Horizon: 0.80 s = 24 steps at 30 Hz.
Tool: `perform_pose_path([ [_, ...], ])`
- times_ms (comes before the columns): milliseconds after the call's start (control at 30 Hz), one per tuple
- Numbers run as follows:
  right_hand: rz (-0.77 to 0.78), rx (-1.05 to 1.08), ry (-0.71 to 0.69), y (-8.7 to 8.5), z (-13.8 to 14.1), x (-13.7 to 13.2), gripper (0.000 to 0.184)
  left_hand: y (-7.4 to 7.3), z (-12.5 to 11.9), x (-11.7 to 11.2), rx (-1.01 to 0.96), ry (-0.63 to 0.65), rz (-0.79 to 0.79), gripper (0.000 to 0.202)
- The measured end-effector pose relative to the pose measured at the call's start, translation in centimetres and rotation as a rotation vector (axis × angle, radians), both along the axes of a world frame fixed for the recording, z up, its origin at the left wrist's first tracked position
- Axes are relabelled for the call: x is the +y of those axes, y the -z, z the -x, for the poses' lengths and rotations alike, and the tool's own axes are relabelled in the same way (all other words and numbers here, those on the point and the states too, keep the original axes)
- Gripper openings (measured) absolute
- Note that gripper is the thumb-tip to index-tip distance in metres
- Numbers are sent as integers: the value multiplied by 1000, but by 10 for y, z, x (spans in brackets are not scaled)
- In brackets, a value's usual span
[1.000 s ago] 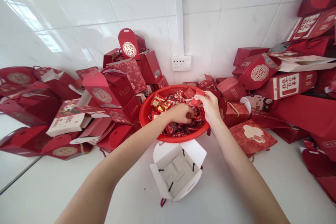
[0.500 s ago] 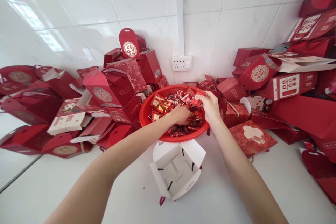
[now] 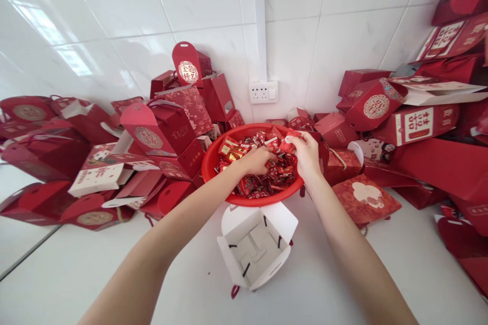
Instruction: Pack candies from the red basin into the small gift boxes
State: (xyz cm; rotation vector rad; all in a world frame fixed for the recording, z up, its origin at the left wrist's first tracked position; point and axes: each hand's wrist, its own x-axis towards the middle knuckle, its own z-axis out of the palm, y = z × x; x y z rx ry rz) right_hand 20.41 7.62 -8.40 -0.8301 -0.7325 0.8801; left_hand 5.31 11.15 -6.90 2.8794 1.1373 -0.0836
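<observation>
A red plastic basket [image 3: 213, 183] full of small wrapped candies [image 3: 247, 185], mostly red with a few gold, stands against the pile of boxes in front of the wall. My left hand [image 3: 260, 160] reaches down among the candies with its fingers bent; the fingertips are partly hidden, so what they grip cannot be made out. Above the basket's right side, my right hand [image 3: 307, 152] pinches a red candy packet [image 3: 288, 141] with a pale mark on it. Just in front of the basket sits an open box [image 3: 253, 251], white inside, with its flaps spread and black slots showing.
Many red gift boxes [image 3: 156, 129] are heaped on the left, and more red boxes [image 3: 375, 104] are stacked on the right. A flat floral box [image 3: 366, 198] lies right of my forearm. A wall socket [image 3: 263, 92] is behind the basket on white tiles.
My left hand has shifted slightly up and back within the candies, uncovering some at the front. My right hand keeps the red packet at nearly the same place. The white-lined box stays put.
</observation>
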Motion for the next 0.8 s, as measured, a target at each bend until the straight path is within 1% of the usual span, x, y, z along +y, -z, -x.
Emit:
perform_pose_path([
  [67,-2,-4,0,0,0,0,19,5,1,2,-80,87,-29,48],
  [167,-7,-14,4,1,-1,0,19,12,-1,4,-176,164,-57,47],
  [233,1,-5,16,1,0,0,20,16,-5,5,-168,205,-25,41],
  [300,12,18,36,0,0,0,22,20,-7,6,-127,229,27,35],
  [367,15,37,51,-1,1,-1,25,22,-9,7,-127,244,60,30],
  [467,7,44,56,-2,3,-1,27,23,-10,9,-195,207,50,24],
  [600,-2,49,62,-1,2,-1,26,17,-10,10,-297,55,-26,22],
  [700,-34,97,118,0,-2,1,27,13,-9,10,-367,-1,-121,19],
  [800,-60,162,185,2,-5,4,28,13,-7,11,-353,-43,-190,24],
])
